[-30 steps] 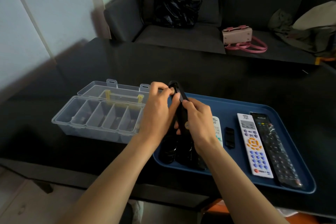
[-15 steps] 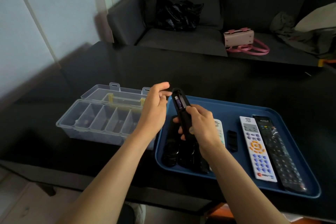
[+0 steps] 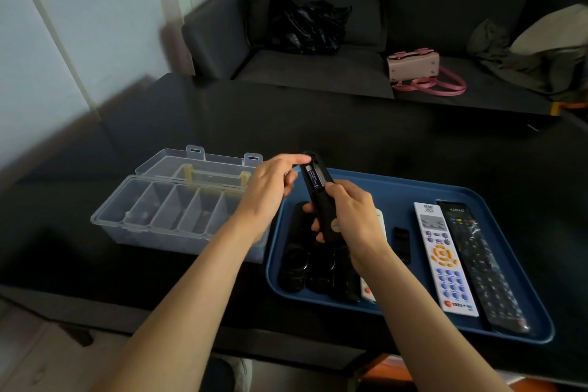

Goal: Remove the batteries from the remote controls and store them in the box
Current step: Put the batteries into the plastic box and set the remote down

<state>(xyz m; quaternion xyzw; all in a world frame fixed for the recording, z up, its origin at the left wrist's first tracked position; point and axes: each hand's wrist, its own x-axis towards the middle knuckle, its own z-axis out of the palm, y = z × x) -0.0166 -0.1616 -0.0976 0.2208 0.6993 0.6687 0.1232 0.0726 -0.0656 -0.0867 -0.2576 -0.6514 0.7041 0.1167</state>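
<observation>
My right hand (image 3: 350, 219) grips the black remote (image 3: 321, 200) upright at frame centre, exposing its battery (image 3: 312, 177); my left hand (image 3: 270, 181), fingers loose, reaches to pry it.

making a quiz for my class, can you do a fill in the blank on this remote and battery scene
1. The right hand grips a ____ remote with its battery bay open.
2. The battery in the bay has a ____ label.
3. The tray holding the other remotes is ____.
4. The lid of the clear box is ____.

Missing words: black; purple; blue; open
</observation>
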